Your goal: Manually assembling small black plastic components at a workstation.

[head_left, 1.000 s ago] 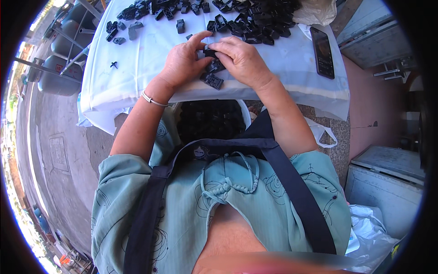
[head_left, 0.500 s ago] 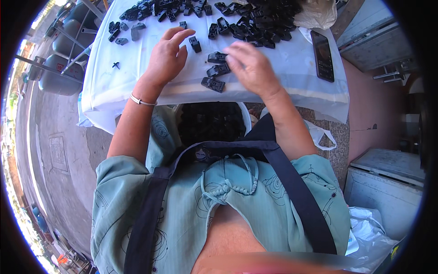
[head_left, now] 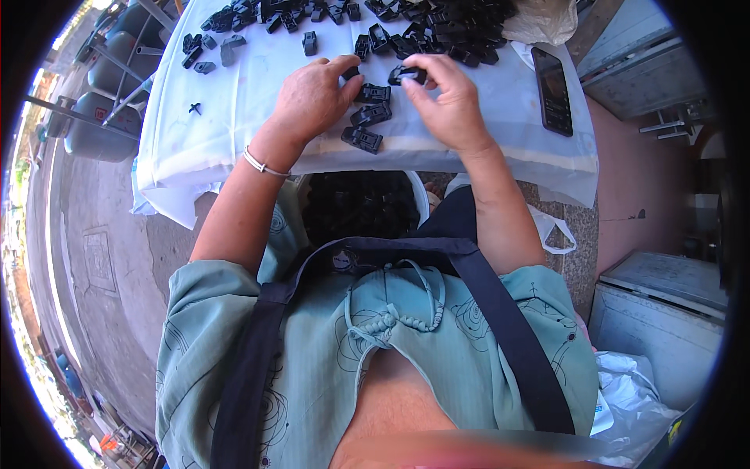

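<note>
My left hand (head_left: 312, 100) is closed on a small black plastic part (head_left: 351, 73), mostly hidden by its fingers. To its right, my right hand (head_left: 453, 105) pinches another black plastic part (head_left: 405, 75) between thumb and fingers, just above the tabletop. Between the hands, three similar blocky parts lie in a column toward me: a far one (head_left: 373, 94), a middle one (head_left: 371, 114) and a near one (head_left: 362, 139). A single loose part (head_left: 310, 43) rests beyond my left hand. At the far side spreads a large heap of these parts (head_left: 445, 35).
White sheeting covers the table (head_left: 203, 148). A smartphone (head_left: 551, 92) lies at the right. On the left are dark grey pieces (head_left: 227, 55) and a small black cross-shaped piece (head_left: 195, 109). Below the front edge stands a white bucket (head_left: 424, 205) holding black parts.
My left hand has moved right and taken hold of a part that lay loose on the sheeting. My right hand has shifted slightly away from me and now shows a part in its fingers.
</note>
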Demonstrator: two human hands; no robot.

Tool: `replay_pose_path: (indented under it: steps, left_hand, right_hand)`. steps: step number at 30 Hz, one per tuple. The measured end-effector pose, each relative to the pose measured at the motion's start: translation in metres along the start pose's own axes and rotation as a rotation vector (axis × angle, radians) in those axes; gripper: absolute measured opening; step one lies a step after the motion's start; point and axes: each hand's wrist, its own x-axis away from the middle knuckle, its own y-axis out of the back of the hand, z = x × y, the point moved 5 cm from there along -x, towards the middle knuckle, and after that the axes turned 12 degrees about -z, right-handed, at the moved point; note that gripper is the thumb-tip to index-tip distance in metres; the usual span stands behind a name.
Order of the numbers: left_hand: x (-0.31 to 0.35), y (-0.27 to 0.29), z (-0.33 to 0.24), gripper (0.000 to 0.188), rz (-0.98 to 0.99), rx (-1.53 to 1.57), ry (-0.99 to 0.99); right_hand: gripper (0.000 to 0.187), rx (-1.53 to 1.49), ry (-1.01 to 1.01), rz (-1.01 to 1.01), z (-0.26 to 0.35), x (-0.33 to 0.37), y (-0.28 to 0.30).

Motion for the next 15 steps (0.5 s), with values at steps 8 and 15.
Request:
replay_pose_path:
  steps: [8, 15]
  left_hand:
    - [0.002, -0.007, 0.005, 0.031, 0.009, 0.311, -0.135]
    - [0.004, -0.013, 0.008, 0.062, 0.072, 0.425, -0.006]
  right_hand:
    - [0.032, -0.083, -0.148, 0.245, 0.004, 0.009, -0.007]
    - [0.029, 0.063, 0.161, 0.217, 0.005, 0.007, -0.032]
